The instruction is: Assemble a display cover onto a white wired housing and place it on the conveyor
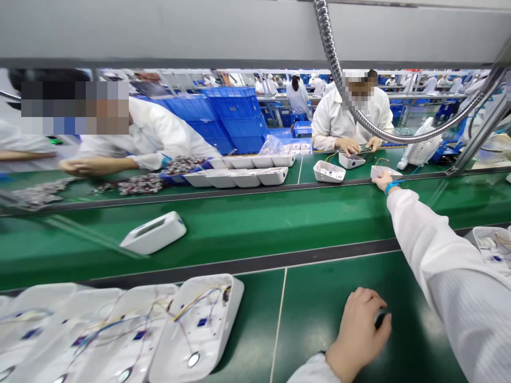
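Note:
My right arm stretches across the belt to the far bench. There my right hand (382,181), a blue band at its wrist, grips the near edge of a white plastic housing (390,172) with thin wires rising from it. My left hand (361,327) is low over the green bench, its fingers curled round a small dark object (381,318) mostly hidden by the fingers. To its left stands a row of open white housings (235,303) with coloured wires, small blue parts and round silvery discs inside.
A white housing (155,234) lies on the green conveyor belt (255,223). Across it, a co-worker (327,117) handles a circuit board; another (167,127) leans over heaps of small parts. A metal flexible hose (329,40) hangs overhead. More housings (493,247) sit at right.

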Demonstrator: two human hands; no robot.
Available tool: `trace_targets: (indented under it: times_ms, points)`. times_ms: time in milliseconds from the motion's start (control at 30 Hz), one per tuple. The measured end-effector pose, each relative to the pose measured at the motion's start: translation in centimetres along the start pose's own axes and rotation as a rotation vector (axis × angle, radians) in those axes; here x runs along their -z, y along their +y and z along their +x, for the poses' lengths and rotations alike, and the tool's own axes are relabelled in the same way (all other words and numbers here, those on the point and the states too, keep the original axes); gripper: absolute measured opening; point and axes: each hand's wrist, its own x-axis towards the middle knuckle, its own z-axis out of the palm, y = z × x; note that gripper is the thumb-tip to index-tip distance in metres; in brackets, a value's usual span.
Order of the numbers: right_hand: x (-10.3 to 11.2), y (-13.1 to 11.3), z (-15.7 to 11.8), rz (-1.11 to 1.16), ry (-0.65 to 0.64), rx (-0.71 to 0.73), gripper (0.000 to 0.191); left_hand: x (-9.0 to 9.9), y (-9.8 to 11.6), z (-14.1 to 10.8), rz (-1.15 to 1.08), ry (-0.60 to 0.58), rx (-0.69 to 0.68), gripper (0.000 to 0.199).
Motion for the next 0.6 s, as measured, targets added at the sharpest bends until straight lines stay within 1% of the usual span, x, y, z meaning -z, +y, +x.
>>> trace_targets:
  times_ms: [67,100,133,167,300,333,400,467,533,600]
  points:
    - [-0.4,-0.1,-0.3,0.028,-0.055,0.046,0.075,-0.1,-0.1,0.0,0.001,0.004,0.001,0.014]
    - [-0.6,0.0,-0.8,0.034,-0.070,0.074,0.086,-0.1,-0.1,0.0,-0.002,0.005,0.001,0.014]
    - [-0.8,0.1,-1.4,0.041,-0.076,0.101,0.091,-0.1,0.0,0.1,-0.005,0.007,0.001,0.014]
    - [-1.0,0.3,-2.3,0.047,-0.077,0.124,0.090,0.0,0.0,0.1,-0.008,0.009,0.002,0.014]
    - [-1.6,2.1,-6.9,0.054,-0.077,0.164,0.073,0.1,0.1,0.2,0.002,-0.001,0.017,0.014]
    - [-1.5,2.7,-7.9,0.052,-0.071,0.160,0.073,0.2,0.1,0.2,0.005,-0.008,0.022,0.014]
    - [-1.1,3.8,-8.9,0.047,-0.043,0.124,0.080,0.3,0.2,0.2,0.008,-0.022,0.027,0.014]
    - [-0.4,4.5,-8.7,0.048,-0.006,0.052,0.089,0.5,0.3,0.3,0.012,-0.028,0.029,0.013]
    - [0.4,4.7,-7.3,0.060,0.027,-0.015,0.095,0.6,0.4,0.3,0.016,-0.028,0.031,0.013]
    - [1.0,4.3,-5.6,0.079,0.060,-0.033,0.097,0.7,0.5,0.3,0.013,-0.025,0.030,0.014]
